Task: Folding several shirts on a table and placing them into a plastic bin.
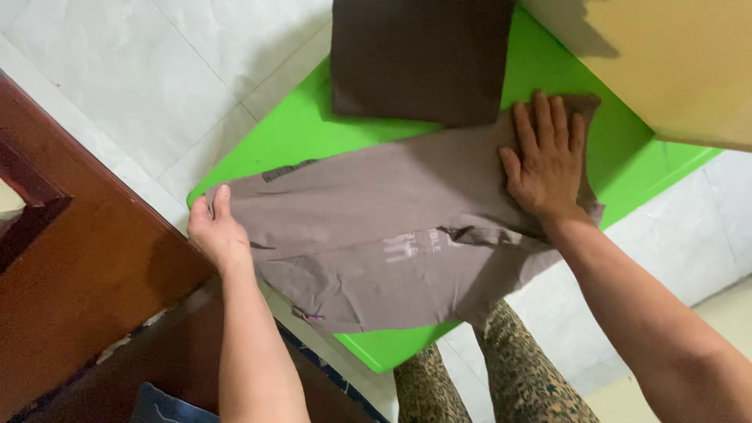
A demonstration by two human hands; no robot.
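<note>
Left hand [215, 231] pinches the grey-brown cotton t-shirt [376, 235] at its edge, right hand [548, 157] flat and open; hem overhangs the green plastic worktop [619, 157], so it might slide off.

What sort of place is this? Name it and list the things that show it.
Probably a room in a home: a pale marble-look tiled floor, a dark reddish-brown wooden door, and a low bright green plastic table where both hands flatten a grey-brown cotton T-shirt.
</note>
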